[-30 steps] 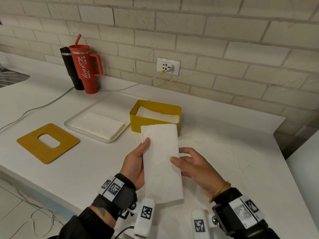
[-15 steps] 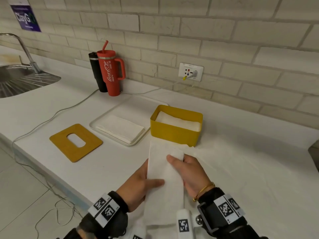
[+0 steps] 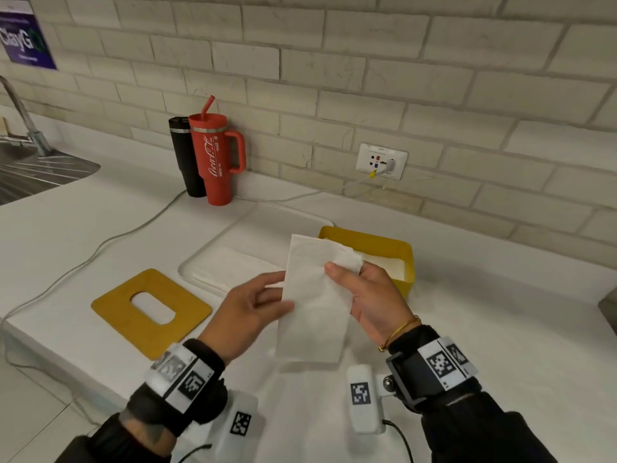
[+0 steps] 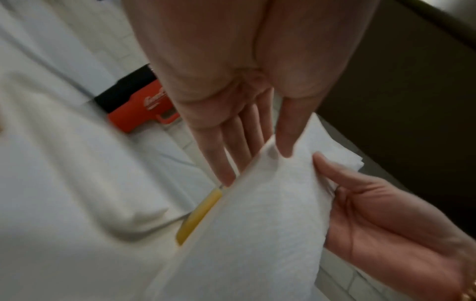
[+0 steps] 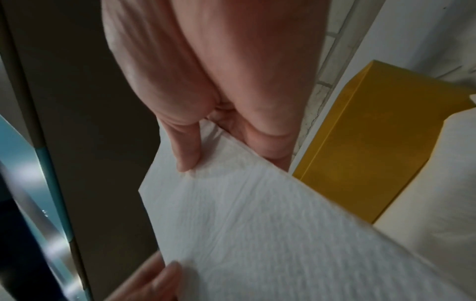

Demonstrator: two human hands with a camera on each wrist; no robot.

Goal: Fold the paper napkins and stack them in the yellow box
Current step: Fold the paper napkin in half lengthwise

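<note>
A white paper napkin (image 3: 314, 305), folded into a long strip, hangs in the air in front of the yellow box (image 3: 384, 247). My right hand (image 3: 344, 267) pinches its upper right corner, thumb in front and fingers behind. My left hand (image 3: 280, 295) pinches the left edge at mid-height, thumb on the front. The left wrist view shows that thumb on the napkin (image 4: 257, 234) and the straight fingers (image 4: 226, 163) behind its edge. In the right wrist view the napkin (image 5: 257, 234) partly covers the box (image 5: 373, 142). White folded napkins (image 3: 387, 265) lie inside the box.
A white tray (image 3: 200, 262) with flat napkins sits left of the box. A yellow lid (image 3: 117, 302) with an oval hole lies nearer the counter's front edge. A red tumbler (image 3: 217, 162) and a black one (image 3: 182, 155) stand by the wall. A cable (image 3: 100, 248) crosses the counter; a sink (image 3: 33, 172) is far left.
Both hands have lifted the napkin up and forward; its top now overlaps the box's near left corner. My right thumb has shifted to the upper right corner.
</note>
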